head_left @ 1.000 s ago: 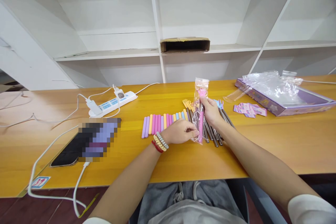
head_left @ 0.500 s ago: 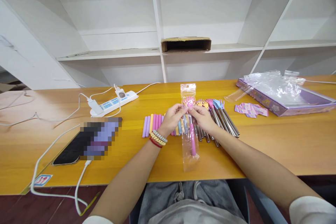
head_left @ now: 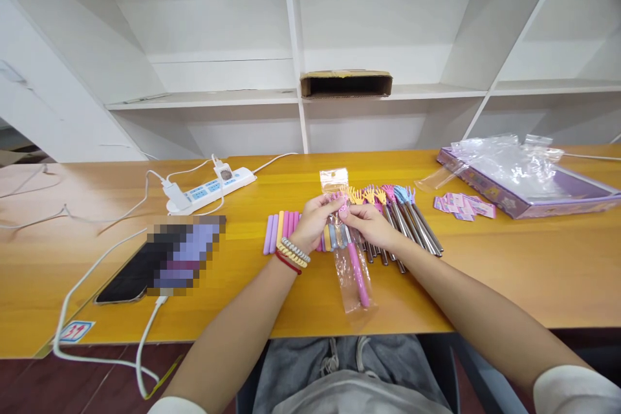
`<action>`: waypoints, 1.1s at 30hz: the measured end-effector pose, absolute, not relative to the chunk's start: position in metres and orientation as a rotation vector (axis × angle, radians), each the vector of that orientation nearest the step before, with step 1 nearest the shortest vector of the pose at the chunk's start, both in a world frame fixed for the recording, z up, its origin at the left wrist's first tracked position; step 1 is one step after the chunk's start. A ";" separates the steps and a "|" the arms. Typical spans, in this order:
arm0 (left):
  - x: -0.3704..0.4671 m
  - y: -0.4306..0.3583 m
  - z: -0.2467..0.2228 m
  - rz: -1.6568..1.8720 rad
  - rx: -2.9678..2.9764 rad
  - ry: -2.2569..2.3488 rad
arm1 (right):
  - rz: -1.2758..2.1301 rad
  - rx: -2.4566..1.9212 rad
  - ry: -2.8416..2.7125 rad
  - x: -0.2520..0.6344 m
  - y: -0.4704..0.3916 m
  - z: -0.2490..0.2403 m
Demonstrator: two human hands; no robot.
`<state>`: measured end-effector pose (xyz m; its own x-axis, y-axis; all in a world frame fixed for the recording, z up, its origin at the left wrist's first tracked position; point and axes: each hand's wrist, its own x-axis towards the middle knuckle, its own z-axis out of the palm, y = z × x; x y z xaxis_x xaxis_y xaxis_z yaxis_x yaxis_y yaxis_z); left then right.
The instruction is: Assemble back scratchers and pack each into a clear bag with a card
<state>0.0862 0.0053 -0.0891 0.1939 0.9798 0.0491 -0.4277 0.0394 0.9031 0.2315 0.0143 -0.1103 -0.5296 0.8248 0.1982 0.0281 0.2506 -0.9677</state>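
Observation:
A clear plastic bag [head_left: 345, 288] with a pink-handled back scratcher [head_left: 358, 275] inside lies slanted before me, its foot towards the lower right. My left hand [head_left: 313, 223] pinches the bag near the scratcher's pink claw head. On the opposite side my right hand [head_left: 372, 225] is closed on the same spot, fingers almost meeting the left ones. Behind the hands runs a row of coloured handle sleeves [head_left: 279, 233], partly hidden. Several metal back scratchers [head_left: 414, 226] with coloured claw heads lie beside my right hand.
At right, a purple box tray [head_left: 557, 207] holds a pile of clear bags [head_left: 514, 165], next to small pink cards [head_left: 464, 204]. A white power strip [head_left: 213, 191], cables and a phone [head_left: 130, 272] occupy the left. An open cardboard box [head_left: 345, 84] sits on the shelf behind.
The bag has gone from nearly upright in view to slanted: its top moved left and down, its foot right. Both hands shifted slightly left and down, still gripping it.

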 end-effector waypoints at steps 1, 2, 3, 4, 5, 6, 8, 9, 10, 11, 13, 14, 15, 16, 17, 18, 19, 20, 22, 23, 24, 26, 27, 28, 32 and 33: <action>0.086 0.005 -0.089 1.239 0.963 0.746 | 1.318 -0.783 -1.834 0.234 0.015 -0.109; 0.087 0.005 -0.088 1.231 0.955 0.757 | 1.253 -0.788 -1.898 0.237 0.017 -0.106; 0.087 0.004 -0.087 1.222 0.952 0.765 | 1.159 -0.802 -1.964 0.241 0.019 -0.103; 0.088 0.004 -0.087 1.216 0.953 0.772 | 1.043 -0.828 -2.023 0.246 0.021 -0.100; 0.088 0.004 -0.087 1.217 0.959 0.777 | 0.918 -0.865 -2.066 0.251 0.025 -0.096; 0.088 0.004 -0.088 1.222 0.970 0.783 | 0.794 -0.908 -2.086 0.257 0.028 -0.092; 0.088 0.004 -0.089 1.226 1.002 0.799 | 0.597 -1.001 -2.065 0.268 0.035 -0.085; 0.088 0.005 -0.091 1.221 1.023 0.809 | 0.540 -1.043 -2.048 0.273 0.038 -0.082; 0.088 0.005 -0.092 1.210 1.045 0.822 | 0.505 -1.079 -2.039 0.278 0.041 -0.079; 0.088 0.005 -0.094 1.199 1.061 0.836 | 0.481 -1.109 -2.045 0.282 0.043 -0.076; 0.088 0.006 -0.096 1.173 1.065 0.859 | 0.410 -1.155 -2.116 0.292 0.046 -0.072; 0.089 0.006 -0.096 1.157 1.059 0.867 | 0.351 -1.176 -2.157 0.299 0.048 -0.072; 0.089 0.006 -0.096 1.136 1.050 0.875 | 0.285 -1.203 -2.174 0.307 0.051 -0.072; 0.089 0.006 -0.096 1.118 1.041 0.885 | 0.221 -1.237 -2.155 0.317 0.054 -0.074; 0.090 0.006 -0.096 1.102 1.036 0.896 | 0.173 -1.277 -2.092 0.328 0.058 -0.077; 0.090 0.006 -0.096 1.096 1.035 0.909 | 0.149 -1.324 -1.975 0.342 0.063 -0.081; 0.090 0.006 -0.096 1.100 1.037 0.926 | 0.144 -1.373 -1.834 0.357 0.067 -0.085; 0.090 0.006 -0.096 1.111 1.038 0.942 | 0.147 -1.415 -1.694 0.372 0.071 -0.090; 0.091 0.006 -0.096 1.151 1.036 0.982 | 0.157 -1.501 -1.478 0.402 0.078 -0.100; 0.092 0.006 -0.097 1.171 1.038 1.012 | 0.142 -1.561 -1.395 0.415 0.081 -0.105; 0.092 0.006 -0.098 1.191 1.043 1.045 | 0.119 -1.642 -1.338 0.427 0.083 -0.109; 0.093 0.005 -0.099 1.230 1.072 1.096 | 0.061 -1.833 -1.320 0.445 0.085 -0.115; 0.094 0.005 -0.099 1.243 1.096 1.110 | 0.041 -1.926 -1.341 0.451 0.086 -0.117; 0.094 0.005 -0.099 1.249 1.122 1.113 | 0.032 -2.009 -1.371 0.456 0.086 -0.118; 0.092 0.003 -0.099 1.216 1.227 1.042 | 0.072 -2.241 -1.444 0.464 0.087 -0.120; 0.092 0.003 -0.099 1.195 1.247 1.019 | 0.067 -2.285 -1.441 0.464 0.088 -0.120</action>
<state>0.0915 0.0028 -0.0986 0.1283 0.9895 0.0659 -0.0912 -0.0544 0.9943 0.4644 0.0875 -0.1197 0.4568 0.8697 0.1869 0.8486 -0.3631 -0.3846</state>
